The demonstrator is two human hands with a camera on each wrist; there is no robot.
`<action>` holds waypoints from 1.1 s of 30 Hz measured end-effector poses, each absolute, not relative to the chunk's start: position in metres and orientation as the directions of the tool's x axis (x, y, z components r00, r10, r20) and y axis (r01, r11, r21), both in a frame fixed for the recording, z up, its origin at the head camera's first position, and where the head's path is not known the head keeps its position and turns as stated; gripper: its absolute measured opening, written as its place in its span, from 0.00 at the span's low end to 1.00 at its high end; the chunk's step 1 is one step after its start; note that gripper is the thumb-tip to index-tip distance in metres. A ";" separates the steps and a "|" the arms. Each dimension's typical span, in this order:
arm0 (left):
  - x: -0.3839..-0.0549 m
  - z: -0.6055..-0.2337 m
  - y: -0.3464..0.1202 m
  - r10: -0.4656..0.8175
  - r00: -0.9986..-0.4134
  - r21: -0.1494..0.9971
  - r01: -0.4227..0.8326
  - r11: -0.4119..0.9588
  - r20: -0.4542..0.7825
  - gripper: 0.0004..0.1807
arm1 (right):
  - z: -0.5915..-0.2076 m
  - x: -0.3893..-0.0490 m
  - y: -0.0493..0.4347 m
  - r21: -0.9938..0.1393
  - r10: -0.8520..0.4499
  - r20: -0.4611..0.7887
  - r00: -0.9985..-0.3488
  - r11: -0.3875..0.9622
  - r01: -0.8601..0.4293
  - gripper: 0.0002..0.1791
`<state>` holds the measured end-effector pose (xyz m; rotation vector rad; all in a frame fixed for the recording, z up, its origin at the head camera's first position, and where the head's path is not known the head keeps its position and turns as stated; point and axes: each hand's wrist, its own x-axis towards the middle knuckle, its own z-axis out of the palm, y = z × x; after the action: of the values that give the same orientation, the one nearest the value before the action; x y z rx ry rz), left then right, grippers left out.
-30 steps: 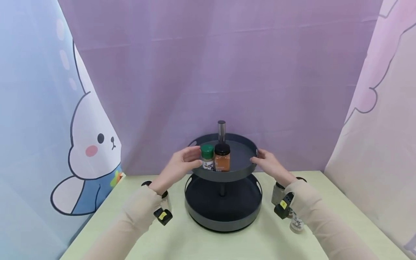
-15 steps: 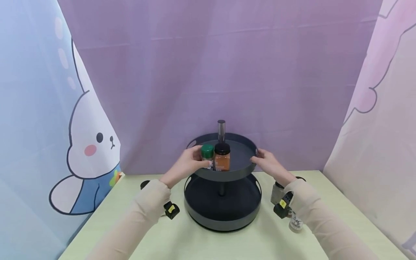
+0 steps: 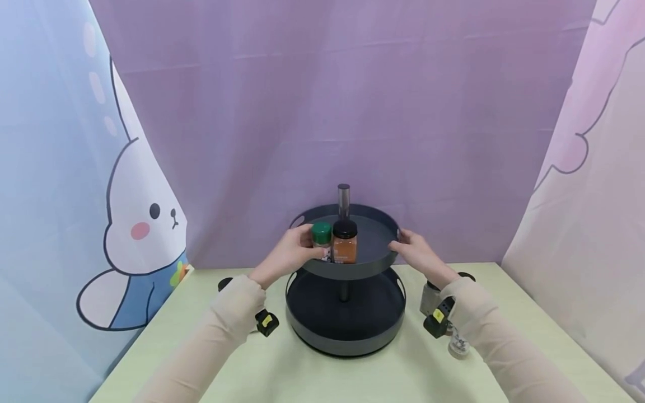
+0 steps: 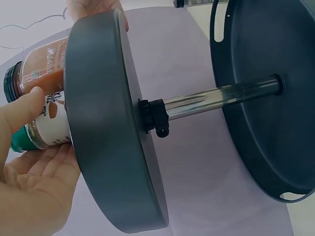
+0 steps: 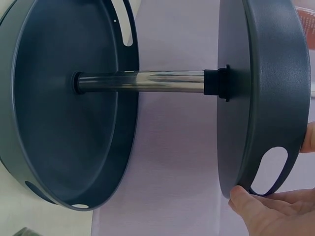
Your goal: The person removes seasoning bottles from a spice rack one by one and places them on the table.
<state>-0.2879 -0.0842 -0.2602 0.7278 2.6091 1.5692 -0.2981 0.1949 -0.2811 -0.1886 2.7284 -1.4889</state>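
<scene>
A dark grey two-tier rack stands mid-table, its upper tray (image 3: 353,272) on a metal pole (image 3: 344,199) above the lower tray (image 3: 342,341). At the front left of the upper tray stand a green-lidded jar (image 3: 321,237) and a black-lidded jar of orange spice (image 3: 345,244), side by side. My left hand (image 3: 292,253) reaches over the rim and grips the green-lidded jar (image 4: 47,130), thumb on its side and fingers under it. My right hand (image 3: 418,254) holds the tray's right rim (image 5: 275,73) by a handle cut-out, with fingers (image 5: 241,197) beneath and thumb above.
On the pale green table, a black-lidded jar (image 3: 430,296) and a small clear jar (image 3: 458,344) stand right of the rack, behind my right forearm. Another black lid (image 3: 225,284) shows to the left. Cartoon curtains close in the back and both sides.
My left hand has moved from the upper tray's left rim onto the green-lidded jar and closed around it. The right hand has stayed on the right rim.
</scene>
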 end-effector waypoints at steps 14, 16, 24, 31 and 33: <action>-0.287 -0.253 -0.087 0.373 -0.893 0.848 0.388 0.360 0.250 0.23 | -0.282 -0.299 0.194 -0.852 -0.101 0.018 -0.995 0.518 -0.068 0.39; -0.287 -0.252 -0.087 0.358 -0.898 0.847 0.387 0.365 0.256 0.22 | -0.282 -0.299 0.193 -0.854 -0.101 0.019 -0.995 0.516 -0.069 0.39; -0.282 -0.241 -0.092 0.309 -0.900 0.837 0.411 0.361 0.309 0.23 | -0.282 -0.299 0.195 -0.849 -0.111 0.039 -0.993 0.521 -0.091 0.39; -0.279 -0.232 -0.104 0.236 -0.902 0.858 0.422 0.294 0.363 0.25 | -0.282 -0.298 0.197 -0.844 -0.112 0.033 -0.993 0.529 -0.088 0.39; -0.278 -0.230 -0.109 0.214 -0.904 0.862 0.420 0.284 0.370 0.26 | -0.282 -0.297 0.197 -0.844 -0.114 0.034 -0.993 0.528 -0.090 0.39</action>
<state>-0.2781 -0.1094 -0.2303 0.6649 2.6572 1.8831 -0.2971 0.1967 -0.2815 -0.1813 2.7246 -1.5026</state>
